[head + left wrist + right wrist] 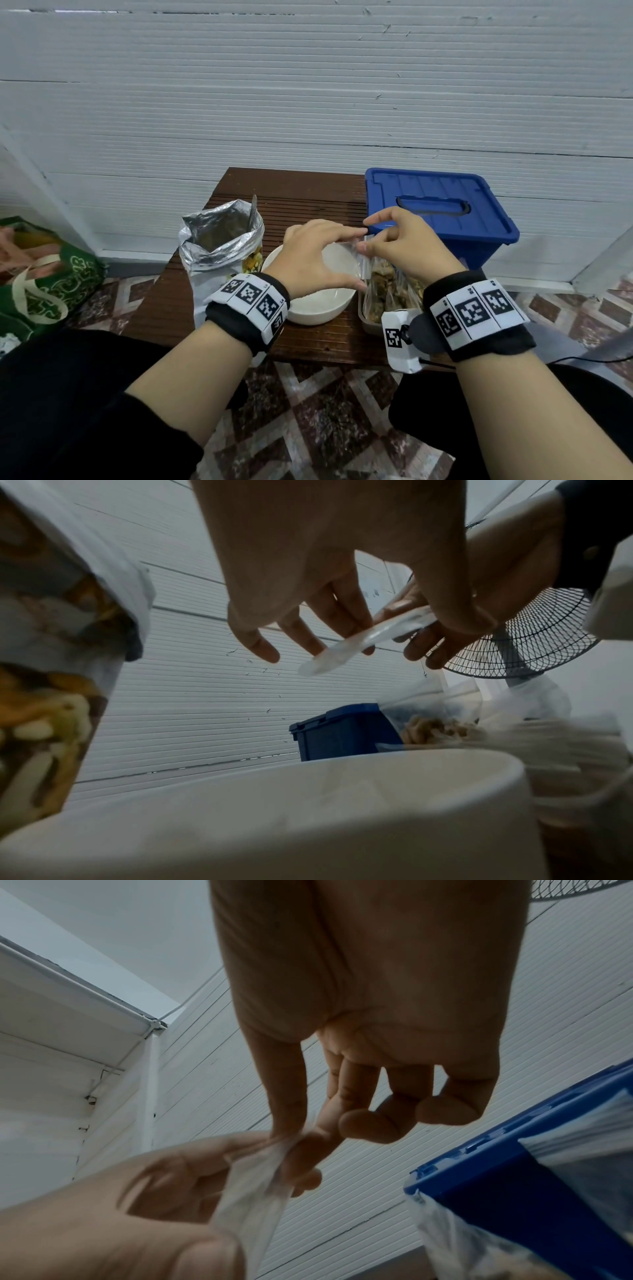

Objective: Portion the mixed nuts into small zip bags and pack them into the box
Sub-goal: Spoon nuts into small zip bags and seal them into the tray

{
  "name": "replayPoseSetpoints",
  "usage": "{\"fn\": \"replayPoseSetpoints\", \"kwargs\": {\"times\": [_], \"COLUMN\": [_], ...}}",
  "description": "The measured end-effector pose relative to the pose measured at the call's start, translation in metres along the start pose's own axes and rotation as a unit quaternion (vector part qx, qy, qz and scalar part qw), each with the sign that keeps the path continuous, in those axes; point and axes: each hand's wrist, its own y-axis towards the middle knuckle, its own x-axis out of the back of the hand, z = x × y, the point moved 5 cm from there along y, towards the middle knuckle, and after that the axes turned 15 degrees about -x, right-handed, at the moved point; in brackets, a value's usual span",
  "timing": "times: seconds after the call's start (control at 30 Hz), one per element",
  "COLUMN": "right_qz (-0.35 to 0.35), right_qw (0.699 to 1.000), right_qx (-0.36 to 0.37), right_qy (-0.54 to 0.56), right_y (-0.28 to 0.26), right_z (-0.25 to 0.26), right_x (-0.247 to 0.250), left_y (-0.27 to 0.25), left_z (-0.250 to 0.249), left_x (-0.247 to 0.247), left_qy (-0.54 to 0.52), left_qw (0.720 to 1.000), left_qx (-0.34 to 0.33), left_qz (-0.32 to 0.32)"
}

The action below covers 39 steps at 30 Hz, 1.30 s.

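Note:
Both hands hold a small, clear, empty zip bag [362, 257] above the right rim of the white bowl [318, 310]. My left hand [322, 253] pinches its left side, and my right hand [400, 240] pinches the top edge between thumb and forefinger. In the left wrist view the zip bag [363, 642] runs slantwise between the fingers [448, 607]. The right wrist view shows the zip bag [253, 1185] crumpled between the right hand [301, 1145] and the left hand [137, 1204]. An open foil bag of mixed nuts [222, 240] stands to the left. The blue box [438, 212] sits at the back right with its lid on.
A clear tub [371, 323] holding bags of nuts sits under my right wrist on the small brown table [308, 192]. A green cloth bag [48, 284] lies on the floor to the left. A standing fan [531, 637] is on the right. A white panelled wall stands close behind.

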Motion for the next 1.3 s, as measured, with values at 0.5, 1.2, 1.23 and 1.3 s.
{"fn": "replayPoseSetpoints", "kwargs": {"times": [0.5,1.2,1.23,1.3], "right_qz": [0.002,-0.048,-0.051,-0.058], "right_qw": [1.0,0.998,0.997,0.997], "right_qx": [-0.006,0.047,0.049,0.053], "right_qy": [0.007,-0.003,0.01,0.026], "right_y": [0.0,0.001,0.002,0.005], "right_z": [0.003,0.009,0.011,0.018], "right_x": [0.001,0.003,0.002,-0.002], "left_y": [-0.004,-0.01,-0.011,-0.013], "left_z": [0.005,0.003,0.004,0.004], "left_x": [0.01,0.029,0.035,0.049], "left_qy": [-0.076,-0.075,-0.069,-0.055], "left_qw": [0.989,0.986,0.986,0.986], "left_qx": [0.034,0.05,0.049,0.05], "left_qz": [-0.118,-0.138,-0.143,-0.152]}}
